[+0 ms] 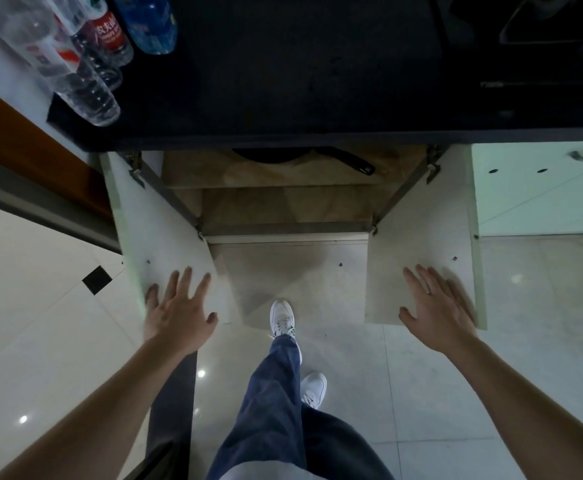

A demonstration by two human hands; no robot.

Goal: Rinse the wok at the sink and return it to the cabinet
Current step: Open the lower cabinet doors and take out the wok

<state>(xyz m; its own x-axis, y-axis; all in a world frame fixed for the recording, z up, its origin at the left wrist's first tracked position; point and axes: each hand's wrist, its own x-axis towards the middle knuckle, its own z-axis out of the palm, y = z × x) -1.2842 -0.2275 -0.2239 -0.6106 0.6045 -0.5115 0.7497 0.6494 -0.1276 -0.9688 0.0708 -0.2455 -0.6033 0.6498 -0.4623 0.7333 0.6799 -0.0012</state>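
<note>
Wok (269, 154): lay on the upper shelf inside the cabinet, dark, mostly hidden under the counter edge; black handle (349, 161) stuck out toward the cabinet's right side.
Cabinet (283, 202): stood open below the counter, both doors swung outward; wood-toned shelf and floor inside, lower level bare where visible.
Left door (165, 237): swung out at the cabinet's left, pale inner face showing, hinge (134, 166) visible at its top.
Right door (421, 254): swung out at the cabinet's right, pale inner face showing.
Left hand (179, 313): spread flat near the outer edge of the left door, grip apart, fingers splayed, nothing held; contact with the door likely but hard to confirm.
Right hand (435, 310): spread flat over the outer part of the right door, grip apart, nothing held; shadow cast close beside it on the door.
Counter (318, 81): dark top directly above the cabinet.
Bottles (89, 46): several clear plastic ones clustered on the counter, above and left of the cabinet; one with a red label, one blue.
Legs (276, 393): in blue trousers and white shoes, in front of the cabinet, one foot forward near its base.
Floor (421, 393): pale glossy tiles in front of the cabinet.
Neighbouring door (543, 188): pale green, shut, just right of the cabinet.
</note>
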